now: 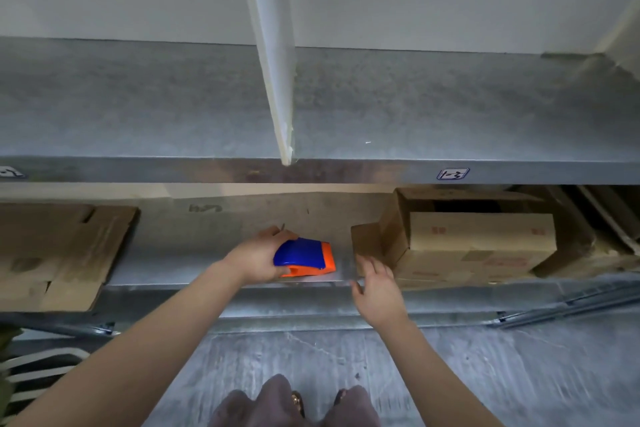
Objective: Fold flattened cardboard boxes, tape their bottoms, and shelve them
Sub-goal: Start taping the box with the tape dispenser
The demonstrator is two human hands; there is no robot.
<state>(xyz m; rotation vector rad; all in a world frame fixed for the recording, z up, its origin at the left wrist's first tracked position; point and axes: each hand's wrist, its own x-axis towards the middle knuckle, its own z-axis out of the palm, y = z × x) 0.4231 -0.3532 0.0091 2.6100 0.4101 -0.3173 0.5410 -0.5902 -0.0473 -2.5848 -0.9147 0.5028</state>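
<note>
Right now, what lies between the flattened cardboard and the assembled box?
Head view: the tape dispenser, gripped by the left hand, and the open right hand near the box.

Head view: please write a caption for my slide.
Left hand grips a blue-and-orange plastic tape dispenser on a grey metal shelf; open right hand hovers near a brown cardboard box.

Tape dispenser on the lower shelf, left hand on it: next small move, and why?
Probably lift the tape dispenser off the lower shelf toward the box. The left hand grips it where it rests on the shelf; the right hand is open beside the box's flap, which stands open. It might instead be a set-down; one frame cannot tell.
</note>
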